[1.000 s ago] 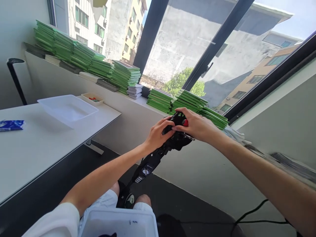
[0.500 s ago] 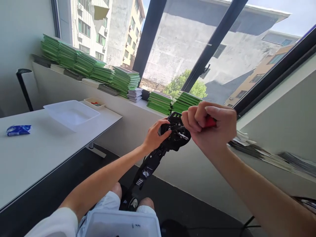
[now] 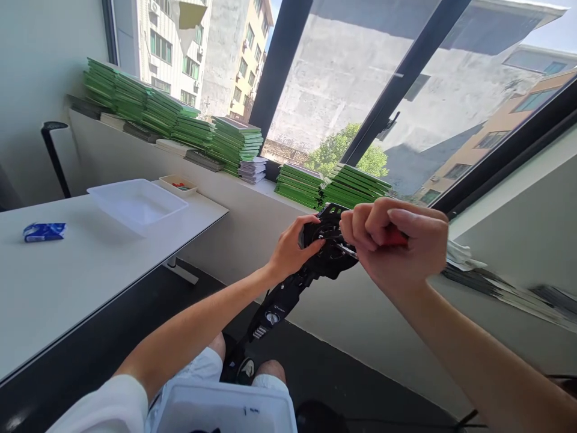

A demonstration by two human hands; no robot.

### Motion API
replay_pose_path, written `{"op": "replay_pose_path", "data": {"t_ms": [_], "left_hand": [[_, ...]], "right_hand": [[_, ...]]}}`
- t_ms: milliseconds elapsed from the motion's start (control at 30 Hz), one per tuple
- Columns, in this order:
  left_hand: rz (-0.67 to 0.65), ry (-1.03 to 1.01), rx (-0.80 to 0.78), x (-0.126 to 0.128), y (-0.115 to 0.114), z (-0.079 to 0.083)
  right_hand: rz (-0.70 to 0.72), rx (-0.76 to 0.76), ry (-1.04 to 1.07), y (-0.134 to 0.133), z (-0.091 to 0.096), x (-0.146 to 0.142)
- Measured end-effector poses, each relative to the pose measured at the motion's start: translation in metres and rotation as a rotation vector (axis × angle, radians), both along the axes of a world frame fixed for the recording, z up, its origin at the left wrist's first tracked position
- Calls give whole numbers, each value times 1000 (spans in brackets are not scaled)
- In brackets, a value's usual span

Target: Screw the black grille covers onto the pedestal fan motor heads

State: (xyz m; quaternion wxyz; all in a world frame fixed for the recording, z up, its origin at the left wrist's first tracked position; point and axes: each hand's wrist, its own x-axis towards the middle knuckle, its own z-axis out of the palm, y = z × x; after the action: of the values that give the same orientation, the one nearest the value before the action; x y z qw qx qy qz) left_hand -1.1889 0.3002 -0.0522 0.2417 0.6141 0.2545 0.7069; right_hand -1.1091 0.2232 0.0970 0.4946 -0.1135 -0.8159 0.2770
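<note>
A black mechanical device (image 3: 334, 264) with a round head and a long arm stands before me, near the wall under the window. At the left side of its head, my left hand (image 3: 292, 249) grips the edge between thumb and fingers. My right hand (image 3: 399, 243) is a fist around the red handle of a screwdriver (image 3: 396, 238). A thin dark shaft points left from the fist over the device's head; where its tip meets the head is hard to make out. Lower on the device's arm sits a silver dial (image 3: 271, 317).
A white table (image 3: 54, 288) at left bears a translucent tray (image 3: 166, 207), a small box (image 3: 189, 191) with red pieces and a blue packet (image 3: 44, 232). Green book stacks (image 3: 234, 144) line the windowsill. A white bin (image 3: 225, 394) rests on my lap.
The view has shifted slightly, so most things appear a little farther right. My right fist is still on the screwdriver and my left hand on the device.
</note>
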Motion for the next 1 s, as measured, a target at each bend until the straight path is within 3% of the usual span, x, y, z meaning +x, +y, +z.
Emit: {"op": "replay_pose_path", "data": {"t_ms": [233, 400, 633, 733, 867, 1000], "left_hand": [[-1, 5, 8, 0, -1, 0], [2, 16, -12, 0, 1, 0], [-16, -12, 15, -5, 4, 1], [-10, 3, 45, -4, 6, 2], [-2, 6, 66, 1, 7, 2], [0, 4, 45, 2, 8, 2]], "right_hand": [[-21, 10, 8, -3, -1, -2], [-50, 108, 13, -4, -10, -1], [-58, 439, -148, -7, -25, 33], [-77, 573, -321, -16, -32, 48], [-99, 775, -572, -27, -42, 53], [-145, 866, -634, -32, -44, 52]]}}
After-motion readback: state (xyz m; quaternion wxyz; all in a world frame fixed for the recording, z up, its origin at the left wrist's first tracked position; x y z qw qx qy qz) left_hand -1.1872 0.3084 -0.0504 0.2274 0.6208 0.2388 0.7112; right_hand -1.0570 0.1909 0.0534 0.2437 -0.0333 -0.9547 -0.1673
